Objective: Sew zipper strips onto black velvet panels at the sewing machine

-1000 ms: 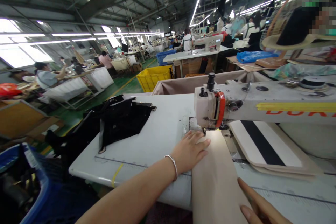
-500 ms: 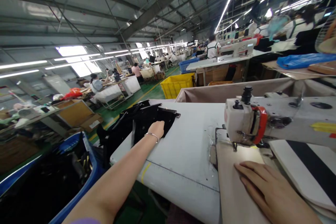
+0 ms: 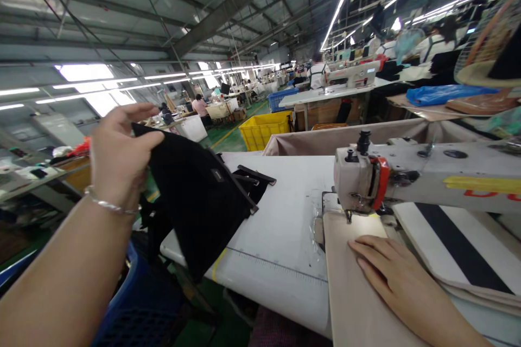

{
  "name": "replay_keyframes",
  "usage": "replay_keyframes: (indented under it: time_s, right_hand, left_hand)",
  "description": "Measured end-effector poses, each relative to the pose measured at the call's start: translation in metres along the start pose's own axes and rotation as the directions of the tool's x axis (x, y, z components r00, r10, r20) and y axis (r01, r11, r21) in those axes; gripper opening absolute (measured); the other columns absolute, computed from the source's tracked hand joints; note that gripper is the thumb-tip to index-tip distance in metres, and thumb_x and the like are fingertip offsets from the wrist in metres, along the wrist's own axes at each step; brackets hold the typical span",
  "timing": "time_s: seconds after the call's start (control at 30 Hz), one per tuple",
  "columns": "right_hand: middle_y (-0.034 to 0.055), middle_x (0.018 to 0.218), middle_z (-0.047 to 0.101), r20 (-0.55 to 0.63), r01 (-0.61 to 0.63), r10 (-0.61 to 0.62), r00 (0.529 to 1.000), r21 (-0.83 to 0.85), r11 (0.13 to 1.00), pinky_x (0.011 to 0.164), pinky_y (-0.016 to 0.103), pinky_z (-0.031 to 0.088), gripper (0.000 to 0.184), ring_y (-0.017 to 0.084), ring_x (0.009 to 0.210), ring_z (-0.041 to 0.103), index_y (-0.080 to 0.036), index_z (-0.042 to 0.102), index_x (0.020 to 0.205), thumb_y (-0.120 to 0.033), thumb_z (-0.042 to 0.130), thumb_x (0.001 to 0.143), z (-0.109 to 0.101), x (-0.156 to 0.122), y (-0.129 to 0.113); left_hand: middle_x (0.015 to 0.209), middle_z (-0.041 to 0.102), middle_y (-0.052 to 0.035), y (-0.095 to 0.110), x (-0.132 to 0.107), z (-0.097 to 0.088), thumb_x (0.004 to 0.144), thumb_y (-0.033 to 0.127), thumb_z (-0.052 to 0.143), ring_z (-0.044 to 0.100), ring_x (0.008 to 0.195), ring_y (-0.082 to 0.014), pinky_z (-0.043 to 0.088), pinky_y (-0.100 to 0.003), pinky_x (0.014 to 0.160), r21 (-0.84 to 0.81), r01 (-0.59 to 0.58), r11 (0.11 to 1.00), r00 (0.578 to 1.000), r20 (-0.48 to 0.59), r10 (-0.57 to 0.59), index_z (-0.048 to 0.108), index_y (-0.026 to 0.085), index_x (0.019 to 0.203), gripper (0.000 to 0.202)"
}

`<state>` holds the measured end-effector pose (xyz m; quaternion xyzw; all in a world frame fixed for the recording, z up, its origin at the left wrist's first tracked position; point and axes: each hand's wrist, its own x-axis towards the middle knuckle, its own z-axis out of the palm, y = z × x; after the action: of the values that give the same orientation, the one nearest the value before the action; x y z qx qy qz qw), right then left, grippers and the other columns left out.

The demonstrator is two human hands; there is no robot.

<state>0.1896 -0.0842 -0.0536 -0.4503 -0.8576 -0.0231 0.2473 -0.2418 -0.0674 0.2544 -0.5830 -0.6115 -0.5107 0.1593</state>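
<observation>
Just now L hand (image 3: 122, 154) tilted the black pc (image 3: 195, 195) up over the table's (image 3: 280, 227) front-L corner, fingers pinching it. So only R hand (image 3: 394, 279), fingers flat, stays on the beige panel (image 3: 345, 282), nr front edge.

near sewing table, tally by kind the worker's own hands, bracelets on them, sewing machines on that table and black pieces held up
Hands: 2, the left hand and the right hand
Bracelet: 1
Sewing machine: 1
Black piece held up: 1
Total: 5
</observation>
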Motion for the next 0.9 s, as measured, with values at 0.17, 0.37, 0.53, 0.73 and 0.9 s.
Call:
replay_keyframes:
  time_s: [0.17,0.37,0.53,0.73,0.9]
  right_hand:
    - [0.0067,0.121,0.06,0.009,-0.023,0.023,1.0,0.025,0.999,0.098,0.044,0.044,0.032,0.023,0.112,0.053,-0.024,0.059,0.122,-0.031,0.047,0.094,-0.011,0.004,-0.009]
    - [0.0072,0.121,0.059,0.034,-0.04,0.04,0.999,0.012,0.999,0.097,0.042,0.043,0.033,0.022,0.112,0.053,-0.024,0.057,0.125,-0.027,0.044,0.095,-0.021,0.008,-0.017]
    - [0.01,0.128,0.056,0.006,-0.107,0.108,0.994,-0.072,0.992,0.099,0.047,0.039,0.037,0.027,0.118,0.049,-0.02,0.053,0.128,-0.028,0.046,0.093,-0.024,0.009,-0.02]
    - [0.0092,0.131,0.054,0.024,-0.117,0.12,0.992,-0.098,0.988,0.099,0.046,0.037,0.038,0.027,0.118,0.048,-0.02,0.051,0.13,-0.03,0.045,0.094,-0.022,0.011,-0.02]
    - [0.0077,0.132,0.053,0.029,-0.129,0.133,0.991,-0.115,0.985,0.098,0.046,0.037,0.038,0.027,0.119,0.047,-0.022,0.051,0.13,-0.031,0.046,0.094,-0.018,0.01,-0.019]
  left_hand:
    - [0.086,0.067,0.0041,0.048,-0.037,0.015,0.075,0.026,0.064,0.064,0.074,-0.0108,0.056,-0.032,0.078,-0.332,0.138,0.933,0.94,0.342,-0.017,0.063,0.021,0.106,0.032]
    - [0.086,0.07,-0.0062,0.059,-0.167,0.168,0.081,0.015,0.05,0.067,0.071,-0.0167,0.056,-0.034,0.076,-0.341,0.374,0.863,0.382,0.904,0.192,0.067,0.014,0.098,0.024]
    - [0.095,0.068,-0.0044,0.055,-0.223,0.237,0.085,0.016,0.057,0.061,0.097,-0.0191,0.046,-0.034,0.094,-0.452,-0.066,0.89,0.473,0.771,0.427,0.073,0.022,0.101,0.024]
    - [0.085,0.071,-0.0022,0.058,-0.177,0.217,0.081,0.026,0.065,0.064,0.078,-0.0166,0.05,-0.029,0.078,-0.396,0.225,0.89,0.479,0.841,0.253,0.072,0.017,0.095,0.018]
    - [0.078,0.066,0.0025,0.042,-0.074,0.132,0.073,0.03,0.072,0.055,0.057,-0.0075,0.045,-0.018,0.055,-0.451,0.604,0.657,0.569,0.821,0.041,0.063,0.018,0.093,0.025]
